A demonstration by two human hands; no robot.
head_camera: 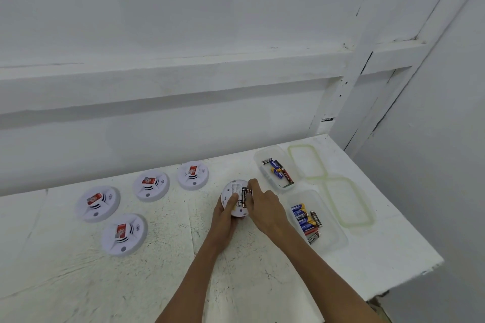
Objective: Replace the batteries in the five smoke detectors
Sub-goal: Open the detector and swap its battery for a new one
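Observation:
A white smoke detector lies back side up on the table, its battery bay showing batteries. My left hand grips the detector from the near side, thumb on its back. My right hand reaches in from the right, and its fingertips pinch a battery at the bay. Several other white detectors lie face up to the left, each with a red label: one at the far middle, one left of it, one further left, and one nearest me.
Two clear plastic tubs hold loose batteries: the far tub and the near tub. Their two green-rimmed lids lie to the right. The table's right edge drops off beyond the lids. A white wall stands behind.

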